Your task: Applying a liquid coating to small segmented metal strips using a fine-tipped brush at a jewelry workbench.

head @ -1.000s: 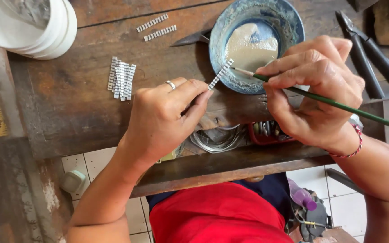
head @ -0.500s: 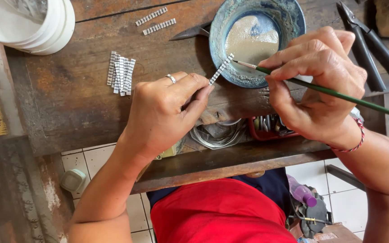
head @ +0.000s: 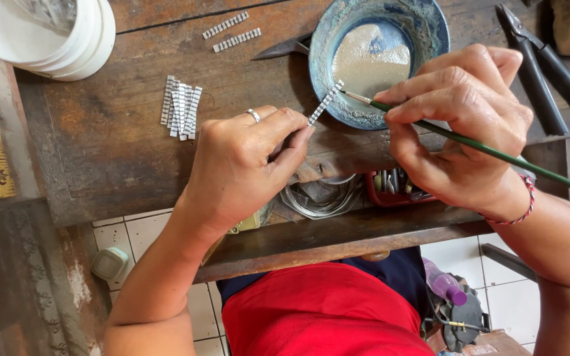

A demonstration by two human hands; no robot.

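Fingertips [head: 296, 135] of the left hand [head: 242, 165] pinch the lower end of a small silver strip [head: 325, 103], holding it tilted so its upper end reaches over the rim of the blue bowl [head: 321, 53]. Fingers of the right hand [head: 460, 125] press together around a thin green brush [head: 496, 153], gripped like a pen; its fine tip touches the strip near the upper end. The bowl holds a pale, cloudy liquid. A batch of similar strips [head: 181, 109] lies on the wooden bench [head: 100, 151] to the left, well apart from the bowl, and two more strips [head: 231, 31] lie further back. Black pliers [head: 549, 69] rest at the right edge.

Risk assessment: the strip is held only at one end, so excess brush pressure could likely pivot or flick it out of the pinch and into the liquid. A loaded brush may drip onto the bench or flood the strip unevenly. The left wrist sits close to the bowl rim; a sideways nudge could spill the contents.
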